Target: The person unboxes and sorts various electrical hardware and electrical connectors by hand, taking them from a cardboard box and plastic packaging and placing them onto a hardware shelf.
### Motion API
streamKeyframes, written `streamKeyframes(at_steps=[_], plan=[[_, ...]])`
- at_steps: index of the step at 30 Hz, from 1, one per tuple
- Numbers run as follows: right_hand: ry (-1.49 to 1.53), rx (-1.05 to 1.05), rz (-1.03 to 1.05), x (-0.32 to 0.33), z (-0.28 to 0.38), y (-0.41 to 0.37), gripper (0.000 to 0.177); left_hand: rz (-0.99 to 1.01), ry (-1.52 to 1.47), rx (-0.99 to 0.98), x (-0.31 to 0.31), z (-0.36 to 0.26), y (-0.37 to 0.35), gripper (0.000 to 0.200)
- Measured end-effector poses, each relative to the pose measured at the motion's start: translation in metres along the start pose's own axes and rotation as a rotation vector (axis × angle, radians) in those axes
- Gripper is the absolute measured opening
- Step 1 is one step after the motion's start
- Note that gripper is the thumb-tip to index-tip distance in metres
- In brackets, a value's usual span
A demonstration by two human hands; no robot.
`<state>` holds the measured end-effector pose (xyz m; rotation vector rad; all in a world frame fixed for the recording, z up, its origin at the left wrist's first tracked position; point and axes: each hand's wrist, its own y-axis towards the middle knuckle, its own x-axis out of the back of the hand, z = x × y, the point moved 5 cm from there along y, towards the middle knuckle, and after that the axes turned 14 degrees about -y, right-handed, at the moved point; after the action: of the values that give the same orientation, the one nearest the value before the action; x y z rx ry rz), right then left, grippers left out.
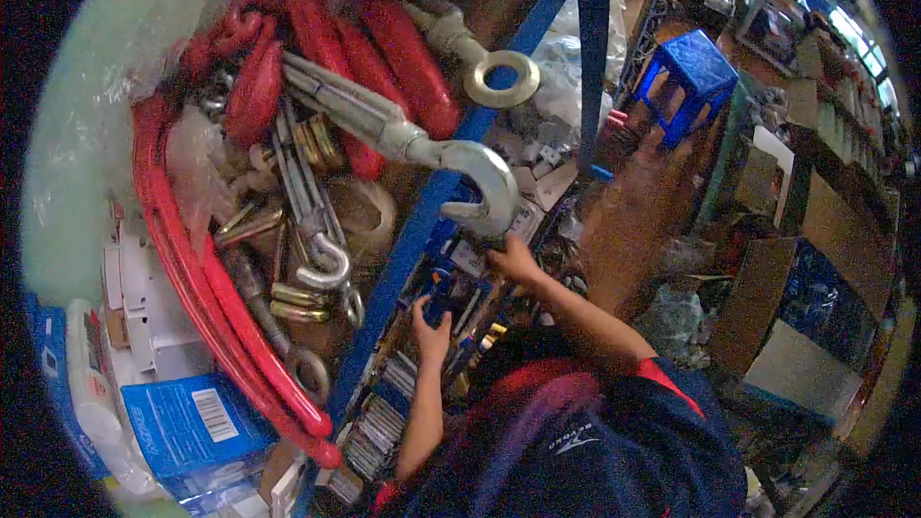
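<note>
My left hand point(432, 324) is closed around a small dark blue object point(438, 294) with an orange mark; its kind is unclear. Further up and to the right, my right hand point(516, 261) reaches in among small boxes on a lower shelf, its fingers mostly hidden. Just above that hand in the view looms a large metal hook point(487, 182) on a turnbuckle point(355, 107). A blue shelf edge point(398, 221) runs diagonally beside both hands. Packed boxes point(376, 436) line the lower shelf below my left hand.
Red-sleeved slings point(216, 297), smaller hook turnbuckles point(312, 221) and an eye bolt point(501, 79) crowd the upper shelf. A blue box point(197, 432) stands at lower left. Across the brown floor point(633, 230) are a blue stool point(696, 67) and cardboard boxes point(806, 364).
</note>
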<state>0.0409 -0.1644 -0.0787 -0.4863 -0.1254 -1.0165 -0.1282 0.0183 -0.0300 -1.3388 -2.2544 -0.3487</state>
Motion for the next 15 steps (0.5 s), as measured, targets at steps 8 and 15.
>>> streamKeyframes(at_steps=[8,15], plan=[[0.024,0.097,-0.018,0.021,-0.04,-0.005,0.056,-0.039,0.233,-0.099,0.002,0.035,0.02,0.07],[0.133,-0.028,-0.044,-0.007,-0.059,0.047,0.079,0.139,0.011,0.179,0.003,0.045,0.036,0.052]])
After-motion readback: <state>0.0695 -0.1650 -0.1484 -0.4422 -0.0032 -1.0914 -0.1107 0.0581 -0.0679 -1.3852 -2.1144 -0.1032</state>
